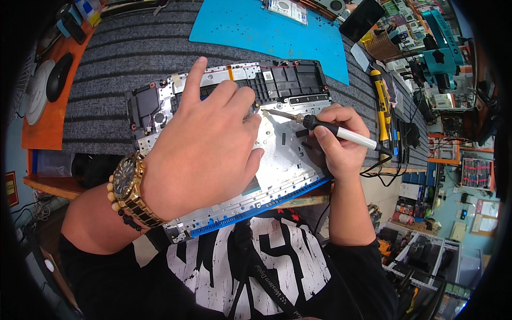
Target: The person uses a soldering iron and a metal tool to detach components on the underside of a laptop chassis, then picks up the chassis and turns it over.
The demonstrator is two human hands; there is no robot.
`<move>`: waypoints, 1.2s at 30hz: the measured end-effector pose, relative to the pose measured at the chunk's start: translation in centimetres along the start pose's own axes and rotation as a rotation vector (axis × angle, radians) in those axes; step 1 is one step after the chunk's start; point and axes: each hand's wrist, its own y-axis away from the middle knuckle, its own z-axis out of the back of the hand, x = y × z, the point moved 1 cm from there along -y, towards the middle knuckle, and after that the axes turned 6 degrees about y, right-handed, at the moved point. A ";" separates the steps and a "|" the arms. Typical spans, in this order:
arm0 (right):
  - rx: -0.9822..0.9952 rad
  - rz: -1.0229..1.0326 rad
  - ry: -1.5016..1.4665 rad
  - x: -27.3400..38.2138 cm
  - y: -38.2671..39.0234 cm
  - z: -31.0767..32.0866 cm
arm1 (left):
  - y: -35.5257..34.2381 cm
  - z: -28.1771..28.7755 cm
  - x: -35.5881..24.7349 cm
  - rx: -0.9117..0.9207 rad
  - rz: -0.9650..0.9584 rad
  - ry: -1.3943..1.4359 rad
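A laptop's palmrest chassis (pixel 277 154) lies with its inner side up, showing silvery metal, black plastic frames and a blue strip along its near edge. My right hand (pixel 344 141) grips a soldering iron (pixel 346 135) with a white and black handle. The iron's tip points left and reaches the metal near the middle of the chassis. Across the left half spreads my left hand (pixel 208 144), little finger stretched out and the other fingers bent down beside the tip. Whatever those fingers press or pinch is hidden beneath them. A gold watch (pixel 133 184) and beads circle my left wrist.
Under the chassis is a grey ribbed mat (pixel 122 64), with a blue work mat (pixel 256 29) beyond. A yellow and black tool (pixel 380 96) and the iron's cable (pixel 378 168) are on the right. A black computer mouse (pixel 60 77) sits far left.
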 end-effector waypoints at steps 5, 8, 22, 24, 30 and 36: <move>-0.049 -0.040 -0.016 0.5 0.0 -0.5 | 0.1 -0.1 0.0 0.002 0.002 0.004; -0.055 -0.037 -0.040 0.6 0.0 -0.6 | 0.1 -0.2 0.0 -0.008 -0.001 0.011; 0.078 0.252 0.310 3.2 -1.6 -1.0 | 0.1 -0.3 0.2 -0.033 -0.004 0.027; 0.198 0.387 0.436 3.8 -2.5 -1.7 | 0.0 -0.4 0.1 -0.036 -0.007 0.014; 0.322 0.480 0.577 4.1 -3.7 -3.4 | 0.0 -0.5 0.2 -0.052 -0.016 0.009; 0.337 0.445 0.585 3.9 -4.0 -3.0 | 0.0 -0.5 0.2 -0.050 -0.020 0.010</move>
